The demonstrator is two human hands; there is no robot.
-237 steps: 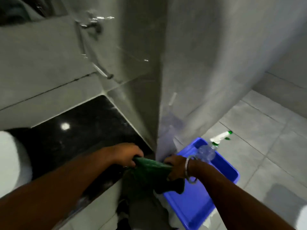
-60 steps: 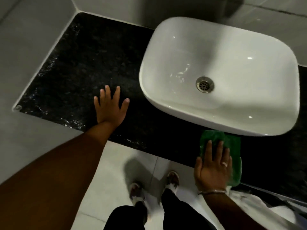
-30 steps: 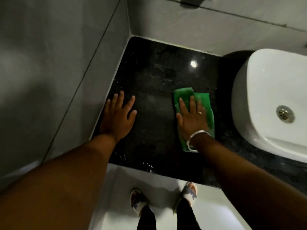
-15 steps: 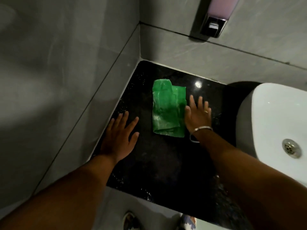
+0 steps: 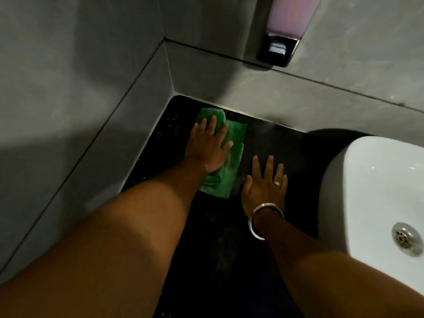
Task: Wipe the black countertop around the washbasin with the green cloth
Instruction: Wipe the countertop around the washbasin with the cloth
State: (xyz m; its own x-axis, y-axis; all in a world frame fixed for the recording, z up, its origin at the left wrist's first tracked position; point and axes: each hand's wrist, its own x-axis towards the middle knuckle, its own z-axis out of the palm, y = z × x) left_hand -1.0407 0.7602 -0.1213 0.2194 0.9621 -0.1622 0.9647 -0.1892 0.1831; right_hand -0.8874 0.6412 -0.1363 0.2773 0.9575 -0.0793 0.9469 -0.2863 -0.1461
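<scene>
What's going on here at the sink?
A person is wiping the black countertop left of the white washbasin. The left hand is pressed flat on the green cloth, which lies near the back corner where the grey walls meet. The right hand, wearing a ring and bangle, rests open on the bare counter beside the cloth. A soap dispenser hangs above.

Both forearms are bare, with no sleeves showing. The right hand (image 5: 266,187) wears a thin pale ring (image 5: 277,183) on one finger and a plain silver-coloured metal bangle (image 5: 259,215) round the wrist. The left hand (image 5: 210,146) wears nothing.
</scene>
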